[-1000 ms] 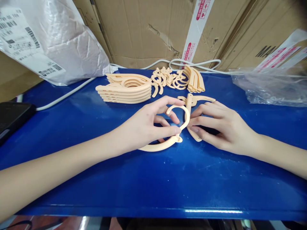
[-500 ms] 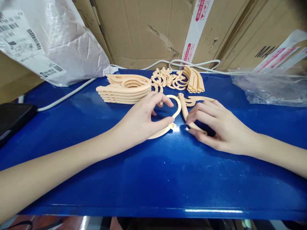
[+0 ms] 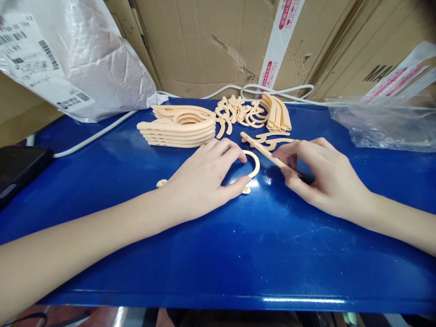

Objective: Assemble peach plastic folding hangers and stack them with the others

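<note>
Since half a second ago, our right hand (image 3: 322, 175) has swung its pale strip (image 3: 262, 150) flatter, the far end now further left; our left hand (image 3: 200, 175) has brought its hook (image 3: 257, 165) lower, and a piece's end (image 3: 161, 183) now shows beyond that hand's near-wrist edge.

Item, far left: dark phone (image 3: 25, 170), cut by our view's edge, on the blue table (image 3: 238, 259).
Item: wrapped parcel (image 3: 98, 63) with printed labels, standing at the back; pale cable (image 3: 102, 132) below it.
Item: stack of curved pieces (image 3: 179, 131), laid one upon another, beyond our left hand.
Item, left hand: palm down, thumb touching the hook near its base, index fingertip apart from the thumb; other fingers hidden, so we cannot tell whether they grip.
Item: cluster of small hooks (image 3: 233, 109), touching or nearly so, behind.
Item, centre: strip, slanting down to the right, its near end clamped between our right thumb and fingers.
Item: bundle of strips (image 3: 277, 113), fanned, at the back.
Item: loose hooks (image 3: 282, 141), two, just beyond the strip.
Item, far right: crumpled clear plastic (image 3: 384, 127), against the cardboard boxes (image 3: 204, 50).
</note>
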The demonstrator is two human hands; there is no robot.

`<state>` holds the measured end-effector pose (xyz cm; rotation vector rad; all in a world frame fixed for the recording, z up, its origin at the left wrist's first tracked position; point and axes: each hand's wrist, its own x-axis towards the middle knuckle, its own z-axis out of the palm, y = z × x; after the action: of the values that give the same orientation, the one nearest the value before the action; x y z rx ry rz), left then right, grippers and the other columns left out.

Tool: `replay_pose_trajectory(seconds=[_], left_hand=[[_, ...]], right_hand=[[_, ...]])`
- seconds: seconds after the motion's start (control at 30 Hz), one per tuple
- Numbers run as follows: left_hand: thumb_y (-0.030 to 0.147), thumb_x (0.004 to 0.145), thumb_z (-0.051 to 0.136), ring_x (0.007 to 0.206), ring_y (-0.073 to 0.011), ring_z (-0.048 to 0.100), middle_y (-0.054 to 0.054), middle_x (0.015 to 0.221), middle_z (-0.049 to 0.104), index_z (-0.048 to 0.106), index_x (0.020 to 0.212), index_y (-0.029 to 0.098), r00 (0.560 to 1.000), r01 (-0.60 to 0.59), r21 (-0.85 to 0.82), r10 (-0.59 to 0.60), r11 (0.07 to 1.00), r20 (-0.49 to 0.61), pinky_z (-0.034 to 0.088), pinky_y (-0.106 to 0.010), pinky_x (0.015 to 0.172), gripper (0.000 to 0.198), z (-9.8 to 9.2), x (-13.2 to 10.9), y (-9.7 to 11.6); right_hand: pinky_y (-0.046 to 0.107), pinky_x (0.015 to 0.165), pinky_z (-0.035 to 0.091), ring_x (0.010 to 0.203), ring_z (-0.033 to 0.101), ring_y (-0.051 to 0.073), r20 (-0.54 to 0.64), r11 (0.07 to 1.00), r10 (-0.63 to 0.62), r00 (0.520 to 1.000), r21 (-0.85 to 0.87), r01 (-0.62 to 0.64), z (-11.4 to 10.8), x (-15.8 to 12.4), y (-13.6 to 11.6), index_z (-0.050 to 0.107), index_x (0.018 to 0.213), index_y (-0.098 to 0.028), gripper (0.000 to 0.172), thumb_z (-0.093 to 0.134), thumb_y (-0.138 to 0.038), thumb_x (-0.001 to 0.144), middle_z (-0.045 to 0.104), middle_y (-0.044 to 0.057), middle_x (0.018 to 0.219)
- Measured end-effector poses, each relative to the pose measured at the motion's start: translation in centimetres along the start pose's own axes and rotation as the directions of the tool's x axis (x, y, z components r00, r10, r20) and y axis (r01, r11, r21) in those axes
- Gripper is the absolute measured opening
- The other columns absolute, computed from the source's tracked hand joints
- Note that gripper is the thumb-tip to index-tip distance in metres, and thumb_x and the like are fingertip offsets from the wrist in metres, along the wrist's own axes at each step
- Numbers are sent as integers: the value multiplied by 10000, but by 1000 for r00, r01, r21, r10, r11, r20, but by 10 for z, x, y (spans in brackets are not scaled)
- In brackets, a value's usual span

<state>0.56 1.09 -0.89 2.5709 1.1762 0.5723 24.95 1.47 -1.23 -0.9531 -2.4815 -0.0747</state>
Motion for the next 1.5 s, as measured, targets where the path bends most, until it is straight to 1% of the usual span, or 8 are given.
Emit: replay_pose_trajectory(seconds=[0.3,0.53,0.77,1.0,1.13,1.27,1.37,1.5], left_hand=[[441,996,411,1110,-266,536,-131,1221,572,593,1169,111,980,-196,122,198,973,-7,408,-409,978,415,-4,2,-6],[511,869,614,1272,-253,481,-107,1423,497,535,1293,176,920,-377,64,366,924,137,354,-361,1085,547,-18,8,-21],[492,873,616,1377,-227,395,-86,1477,464,455,1391,175,922,-337,35,322,941,216,294,-348,1152,629,-15,8,-28],[517,835,666,1267,-254,488,-96,1385,527,466,1350,198,982,-145,-72,153,987,110,376,-397,1079,637,-7,8,-18],[373,835,667,1242,-237,505,-74,1369,545,489,1290,220,993,-103,-201,110,974,28,396,-384,1064,512,-7,5,-5],[21,747,412,1204,-174,537,-12,1288,606,545,1198,218,989,-142,-307,149,941,-1,397,-353,1073,510,-10,2,2],[1,693,389,1134,-170,578,0,1199,652,577,1133,210,991,-135,-342,135,930,-23,431,-354,1034,522,-13,1,3],[114,827,524,1004,-156,615,-5,1101,684,605,1104,194,995,-55,-361,22,931,-96,490,-298,899,299,-12,3,3]], right_hand=[[376,690,463,744,610,207,-120,993,120,985,-6,-122,1,-3,3,491,1090,-206,217,439,-156,886,650,44,905],[320,633,423,686,499,153,-106,900,338,935,328,-288,3,-6,12,362,1229,-253,247,360,-204,987,513,-2,844],[272,525,398,547,436,120,-263,895,371,890,358,-267,3,-5,11,441,1084,-297,100,368,-300,1017,464,-37,700],[221,464,367,517,531,101,-22,832,355,934,463,-306,-1,-10,6,507,992,-253,222,654,-378,881,567,-59,633],[220,489,363,496,528,91,-68,911,244,967,359,-204,-2,-11,7,552,957,-241,164,642,-361,892,586,-67,594],[234,528,393,593,589,120,-39,871,311,950,413,-268,1,-10,8,523,1046,-268,191,621,-357,909,588,-49,660],[257,562,432,646,598,140,-25,824,363,931,475,-309,3,-9,7,476,1102,-287,224,596,-346,923,625,-19,785],[280,568,434,561,542,126,-64,828,368,927,477,-296,4,-8,7,437,1110,-285,194,541,-335,954,629,-13,802]])
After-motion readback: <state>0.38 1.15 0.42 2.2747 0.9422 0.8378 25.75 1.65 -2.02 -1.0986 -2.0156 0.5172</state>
